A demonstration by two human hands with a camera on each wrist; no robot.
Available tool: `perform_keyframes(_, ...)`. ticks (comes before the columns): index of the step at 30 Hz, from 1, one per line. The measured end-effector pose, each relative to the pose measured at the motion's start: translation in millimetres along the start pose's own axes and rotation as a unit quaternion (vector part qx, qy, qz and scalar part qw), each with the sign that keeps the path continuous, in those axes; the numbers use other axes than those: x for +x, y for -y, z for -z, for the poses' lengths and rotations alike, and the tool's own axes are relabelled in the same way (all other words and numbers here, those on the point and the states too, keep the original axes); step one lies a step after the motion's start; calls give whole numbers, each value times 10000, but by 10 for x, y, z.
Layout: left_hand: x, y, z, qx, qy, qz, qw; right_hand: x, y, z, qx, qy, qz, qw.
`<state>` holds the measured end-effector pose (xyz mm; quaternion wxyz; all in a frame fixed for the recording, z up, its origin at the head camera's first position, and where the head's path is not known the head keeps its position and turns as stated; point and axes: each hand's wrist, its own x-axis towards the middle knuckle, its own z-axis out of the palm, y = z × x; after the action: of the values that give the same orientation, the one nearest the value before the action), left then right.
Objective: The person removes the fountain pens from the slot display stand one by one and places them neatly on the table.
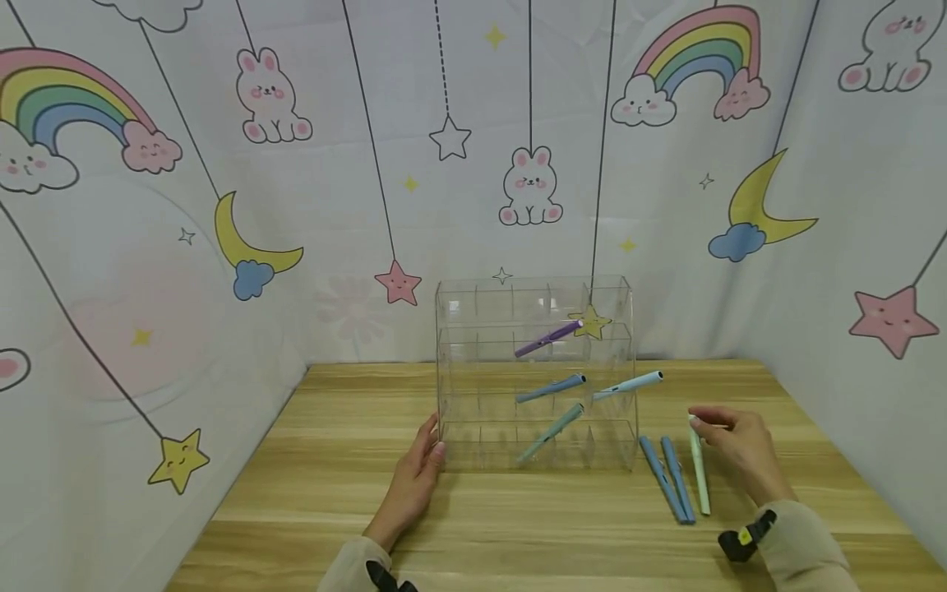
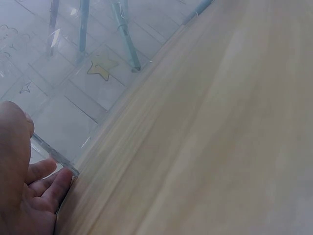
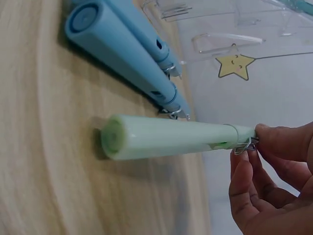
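A clear acrylic pen rack with tiers of compartments stands on the table. My left hand grips its lower left side edge; in the left wrist view the thumb and fingertips are at the clear panel. My right hand pinches a light green pen near its clip end between thumb and fingers. The pen's other end points down at the table, close over the wood in the right wrist view. Two blue pens lie side by side left of the green one.
In the rack, slanting, are a purple pen, a blue pen, a pale blue pen at the right and a green pen in the bottom tier. A printed curtain encloses the wooden table.
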<state>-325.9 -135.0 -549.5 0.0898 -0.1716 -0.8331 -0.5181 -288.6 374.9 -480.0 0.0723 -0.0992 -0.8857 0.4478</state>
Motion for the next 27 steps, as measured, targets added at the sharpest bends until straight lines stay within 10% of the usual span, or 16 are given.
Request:
perform_keyframes(13, 3, -5, 1, -37, 36, 100, 9999, 88, -179, -74, 498, 408, -264, 9976)
perform_keyframes(27, 9, 13, -2, -11, 21, -11, 10000, 164, -174, -144, -234, 604, 3, 9979)
